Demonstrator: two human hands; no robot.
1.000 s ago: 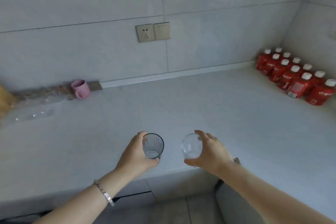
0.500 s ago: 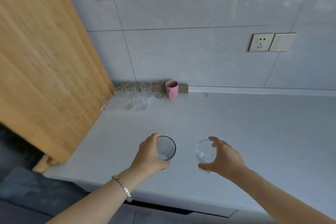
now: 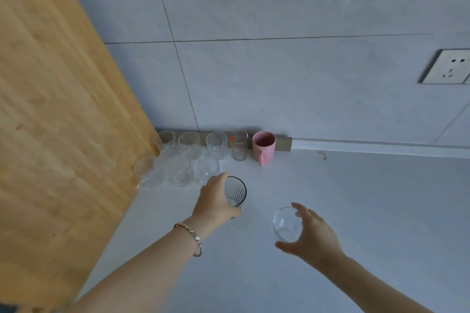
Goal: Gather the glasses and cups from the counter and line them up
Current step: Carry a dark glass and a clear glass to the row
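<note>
My left hand [image 3: 213, 202] grips a dark ribbed glass [image 3: 235, 191] just in front of a cluster of clear glasses [image 3: 175, 168] in the counter's back left corner. My right hand [image 3: 311, 235] holds a round clear glass [image 3: 286, 223] over the counter, to the right of and nearer than the ribbed glass. Along the wall stand a row of clear glasses [image 3: 216, 145], a narrow glass with a red mark [image 3: 239, 145] and a pink mug [image 3: 263, 146] at the row's right end.
A tall wooden panel [image 3: 58, 122] bounds the grey counter [image 3: 368, 211] on the left, right beside the glasses. A wall socket [image 3: 447, 66] sits on the tiled wall at the right. A bracelet is on my left wrist.
The view has swung left and closer to the corner. Both hands have carried their glasses toward the cluster; the left one now sits right by the clear glasses.
</note>
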